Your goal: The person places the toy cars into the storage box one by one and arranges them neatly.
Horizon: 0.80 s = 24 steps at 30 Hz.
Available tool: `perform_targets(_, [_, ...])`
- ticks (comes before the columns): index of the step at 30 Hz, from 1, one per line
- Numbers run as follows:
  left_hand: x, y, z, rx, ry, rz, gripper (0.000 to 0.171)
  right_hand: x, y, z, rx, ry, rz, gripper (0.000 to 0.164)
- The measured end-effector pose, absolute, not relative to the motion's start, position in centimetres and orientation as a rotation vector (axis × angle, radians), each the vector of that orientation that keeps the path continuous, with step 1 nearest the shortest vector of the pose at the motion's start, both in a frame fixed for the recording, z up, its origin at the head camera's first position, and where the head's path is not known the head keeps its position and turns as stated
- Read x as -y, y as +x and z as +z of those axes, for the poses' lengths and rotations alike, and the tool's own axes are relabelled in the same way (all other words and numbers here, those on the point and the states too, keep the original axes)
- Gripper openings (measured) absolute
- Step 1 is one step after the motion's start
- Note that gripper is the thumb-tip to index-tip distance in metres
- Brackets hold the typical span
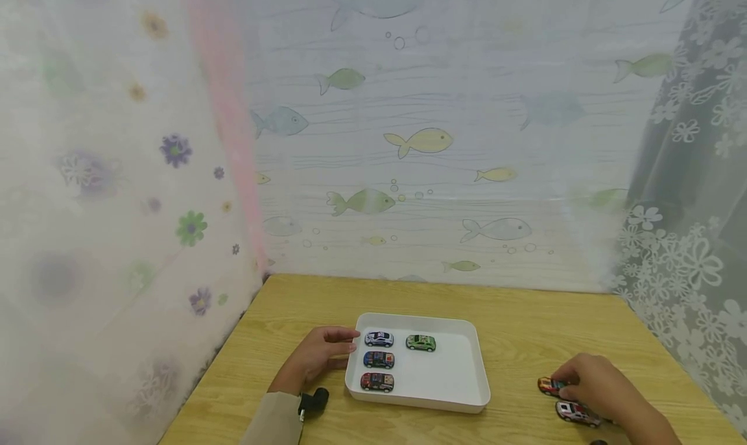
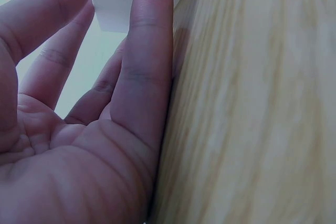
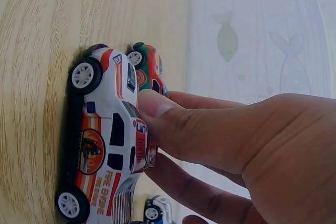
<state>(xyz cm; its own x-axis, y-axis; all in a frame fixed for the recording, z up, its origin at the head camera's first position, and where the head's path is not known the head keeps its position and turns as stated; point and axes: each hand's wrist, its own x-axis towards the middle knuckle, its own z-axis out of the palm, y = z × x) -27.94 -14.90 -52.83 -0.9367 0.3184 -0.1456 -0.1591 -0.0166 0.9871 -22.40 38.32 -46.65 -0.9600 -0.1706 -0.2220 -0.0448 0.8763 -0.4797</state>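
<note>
My left hand (image 1: pixel 323 354) rests against the left wall of a white tray (image 1: pixel 426 403), fingers fairly straight; its fingers (image 2: pixel 144 51) reach the tray's side in the left wrist view. Inside the tray, a white toy car (image 1: pixel 379 339), a blue one (image 1: pixel 379 359) and a red one (image 1: pixel 377 382) form a left column. A green toy car (image 1: pixel 421 342) sits right of the white one. To the tray's right, my right hand (image 1: pixel 601 386) pinches a red and green toy car (image 3: pixel 149 69) between thumb and fingers. A white fire-engine toy car (image 3: pixel 113 129) stands beside it, nearer me.
Another small toy car (image 3: pixel 157 211) shows partly beneath my right fingers. A black object (image 1: pixel 315 401) is at my left wrist. The wooden table (image 1: pixel 513 328) meets a fish-print curtain (image 1: pixel 420 172) at the back, with flowered curtains on both sides.
</note>
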Motion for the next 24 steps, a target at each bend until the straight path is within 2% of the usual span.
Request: perform_targets(24, [14.9, -27.7, -52.7, -1.922, 0.172, 2.030, 0.042, -36.4, -22.4, -46.6, -2.809, -0.216, -0.711, 0.024])
